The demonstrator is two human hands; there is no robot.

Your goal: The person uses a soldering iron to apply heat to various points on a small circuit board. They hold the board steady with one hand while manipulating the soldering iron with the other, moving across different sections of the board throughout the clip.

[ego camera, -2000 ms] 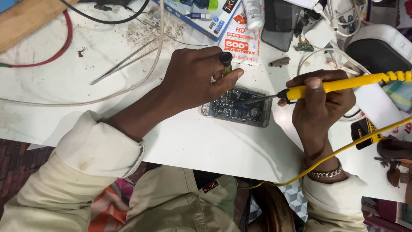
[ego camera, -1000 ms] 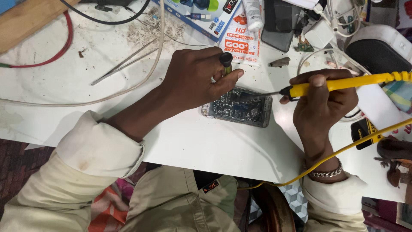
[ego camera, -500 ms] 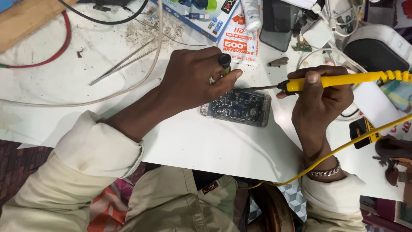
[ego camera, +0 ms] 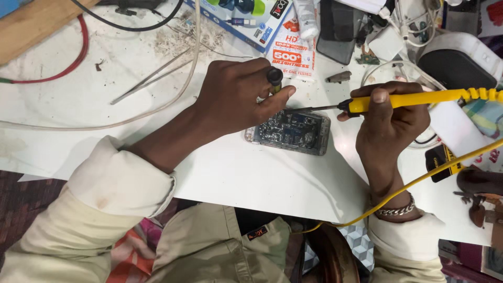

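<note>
Right hand [ego camera: 390, 123]: closed around the yellow soldering iron [ego camera: 419, 98], thumb on top near the front of the handle, fingers wrapped below.
Iron axis: long axis near level across the view, handle out to the right, dark tip pointing left, slightly down.
Iron tip: over the top edge of the opened phone [ego camera: 289, 132], close by the left thumb; contact with the board cannot be told.
Left hand [ego camera: 236, 97]: closed, pinching a small dark-capped tool [ego camera: 274, 77] between thumb and forefinger, held about upright; its lower end is hidden behind the thumb.
Phone: flat on the white table [ego camera: 251, 178], back off, circuit board showing, long axis left to right, between the two hands.
Phone from grip: just below and left of the iron tip, just below and right of the left grip.
Nearer hand: left, its thumb at the phone's upper left edge; right hand stands off to the phone's right.
Cord: yellow cable [ego camera: 440, 170] runs from the right, past the right wrist, off the table's near edge.
Around: tweezers [ego camera: 149, 78] well apart up left, printed boxes [ego camera: 262, 26] above.
</note>
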